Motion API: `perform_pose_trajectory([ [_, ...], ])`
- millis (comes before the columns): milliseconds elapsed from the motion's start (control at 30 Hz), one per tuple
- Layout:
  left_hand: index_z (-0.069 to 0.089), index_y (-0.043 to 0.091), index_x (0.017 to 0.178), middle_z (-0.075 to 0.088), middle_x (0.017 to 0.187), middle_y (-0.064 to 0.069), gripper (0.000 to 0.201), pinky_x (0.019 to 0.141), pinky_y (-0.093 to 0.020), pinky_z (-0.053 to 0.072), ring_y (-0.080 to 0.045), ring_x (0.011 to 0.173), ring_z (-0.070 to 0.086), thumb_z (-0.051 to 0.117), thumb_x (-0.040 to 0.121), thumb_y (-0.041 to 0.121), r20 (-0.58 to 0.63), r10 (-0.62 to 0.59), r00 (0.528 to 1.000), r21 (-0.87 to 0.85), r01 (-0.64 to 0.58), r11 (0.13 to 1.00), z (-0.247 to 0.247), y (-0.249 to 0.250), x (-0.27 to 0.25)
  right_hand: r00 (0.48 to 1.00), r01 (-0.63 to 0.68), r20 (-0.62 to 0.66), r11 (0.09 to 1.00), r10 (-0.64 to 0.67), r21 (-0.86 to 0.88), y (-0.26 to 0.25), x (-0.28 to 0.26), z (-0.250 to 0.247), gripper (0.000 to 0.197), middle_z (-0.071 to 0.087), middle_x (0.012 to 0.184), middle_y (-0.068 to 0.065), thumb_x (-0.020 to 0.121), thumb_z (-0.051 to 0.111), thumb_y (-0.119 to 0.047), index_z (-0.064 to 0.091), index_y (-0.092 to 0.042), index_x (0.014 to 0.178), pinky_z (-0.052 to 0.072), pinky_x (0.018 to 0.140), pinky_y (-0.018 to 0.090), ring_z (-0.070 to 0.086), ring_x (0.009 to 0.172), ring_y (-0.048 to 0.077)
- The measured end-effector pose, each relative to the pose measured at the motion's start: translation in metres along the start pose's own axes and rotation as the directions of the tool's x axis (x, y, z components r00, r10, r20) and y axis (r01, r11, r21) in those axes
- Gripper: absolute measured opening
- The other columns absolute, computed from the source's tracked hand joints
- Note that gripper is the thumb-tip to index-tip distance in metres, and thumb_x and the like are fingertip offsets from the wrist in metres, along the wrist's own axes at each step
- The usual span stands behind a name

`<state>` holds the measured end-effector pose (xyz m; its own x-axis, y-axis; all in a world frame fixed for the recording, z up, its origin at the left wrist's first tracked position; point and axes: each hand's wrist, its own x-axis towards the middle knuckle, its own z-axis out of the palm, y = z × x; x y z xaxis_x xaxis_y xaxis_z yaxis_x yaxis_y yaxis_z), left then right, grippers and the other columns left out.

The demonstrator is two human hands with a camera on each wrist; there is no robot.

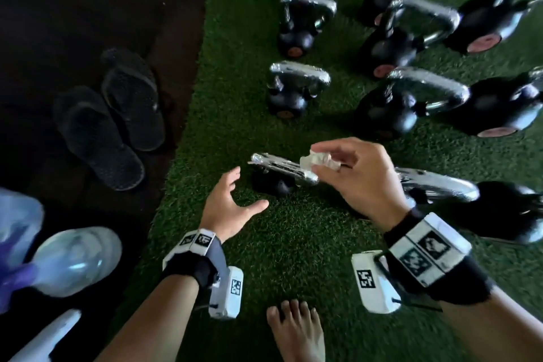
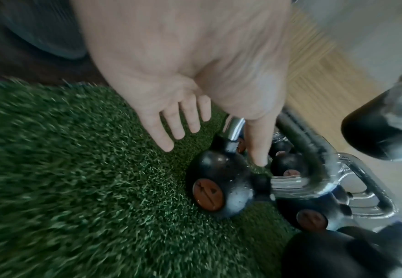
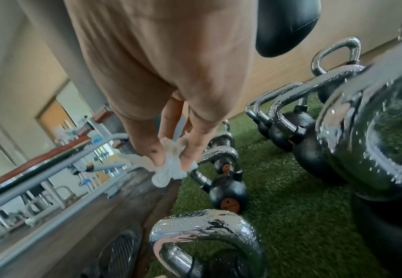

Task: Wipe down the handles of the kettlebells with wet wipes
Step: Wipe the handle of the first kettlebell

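Several black kettlebells with chrome handles stand in rows on green turf. The nearest small kettlebell point(image 1: 271, 182) point(image 2: 221, 190) has its wet chrome handle point(image 1: 282, 169) point(image 3: 207, 225) just in front of my hands. My right hand point(image 1: 326, 166) point(image 3: 171, 161) pinches a crumpled white wet wipe point(image 1: 318, 161) point(image 3: 170, 170) above the right end of that handle. My left hand point(image 1: 244, 188) point(image 2: 209, 135) hovers spread and empty just left of the small kettlebell, apart from it. A larger kettlebell point(image 1: 505, 211) stands to the right, its handle point(image 1: 435, 185) partly hidden behind my right hand.
A dark floor strip borders the turf point(image 1: 293, 250) on the left, with a pair of black sandals point(image 1: 108, 117) on it. Clear plastic bottles point(image 1: 70, 258) lie at the lower left. My bare foot point(image 1: 296, 329) stands on the turf near the bottom. Gym equipment shows in the right wrist view.
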<state>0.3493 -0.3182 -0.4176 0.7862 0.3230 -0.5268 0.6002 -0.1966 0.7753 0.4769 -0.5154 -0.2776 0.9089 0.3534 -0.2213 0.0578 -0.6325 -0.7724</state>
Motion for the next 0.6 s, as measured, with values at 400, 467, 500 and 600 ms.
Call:
perform_pose_trajectory([
  [400, 0.04, 0.055, 0.126, 0.061, 0.128, 0.032, 0.099, 0.092, -0.002, 0.044, 0.013, 0.117, 0.058, 0.098, 0.047, 0.06, -0.017, 0.529, 0.849, -0.065, -0.528, 0.846, 0.056, -0.06, 0.102, 0.922, 0.374, -0.135, 0.925, -0.363, 0.069, 0.066, 0.012, 0.032, 0.029, 0.077, 0.101, -0.019, 0.082, 0.083, -0.025, 0.076, -0.039, 0.106, 0.055, 0.079, 0.013, 0.073, 0.093, 0.004],
  [467, 0.041, 0.054, 0.127, 0.063, 0.127, 0.029, 0.099, 0.095, -0.011, 0.048, 0.01, 0.117, 0.06, 0.097, 0.046, 0.062, -0.047, 0.546, 0.836, -0.056, -0.548, 0.835, 0.058, -0.061, 0.103, 0.906, 0.394, -0.177, 0.919, -0.384, 0.023, 0.072, 0.013, 0.033, 0.03, 0.076, 0.098, -0.021, 0.081, 0.084, -0.022, 0.076, -0.04, 0.104, 0.054, 0.077, 0.011, 0.072, 0.091, 0.001],
  [500, 0.041, 0.053, 0.127, 0.064, 0.126, 0.028, 0.098, 0.098, -0.018, 0.05, 0.008, 0.117, 0.061, 0.097, 0.046, 0.063, -0.056, 0.554, 0.831, -0.051, -0.556, 0.829, 0.058, -0.06, 0.102, 0.904, 0.391, -0.196, 0.92, -0.381, 0.014, 0.074, 0.012, 0.033, 0.03, 0.076, 0.098, -0.022, 0.081, 0.084, -0.021, 0.077, -0.04, 0.103, 0.055, 0.078, 0.013, 0.072, 0.091, 0.001],
  [600, 0.042, 0.052, 0.127, 0.065, 0.125, 0.027, 0.097, 0.102, -0.028, 0.052, 0.007, 0.117, 0.062, 0.096, 0.048, 0.064, -0.065, 0.562, 0.825, -0.026, -0.564, 0.825, 0.058, -0.057, 0.097, 0.908, 0.369, -0.206, 0.929, -0.366, -0.025, 0.076, 0.005, 0.035, 0.029, 0.075, 0.096, -0.026, 0.079, 0.085, -0.022, 0.078, -0.038, 0.101, 0.055, 0.081, 0.013, 0.071, 0.09, -0.003],
])
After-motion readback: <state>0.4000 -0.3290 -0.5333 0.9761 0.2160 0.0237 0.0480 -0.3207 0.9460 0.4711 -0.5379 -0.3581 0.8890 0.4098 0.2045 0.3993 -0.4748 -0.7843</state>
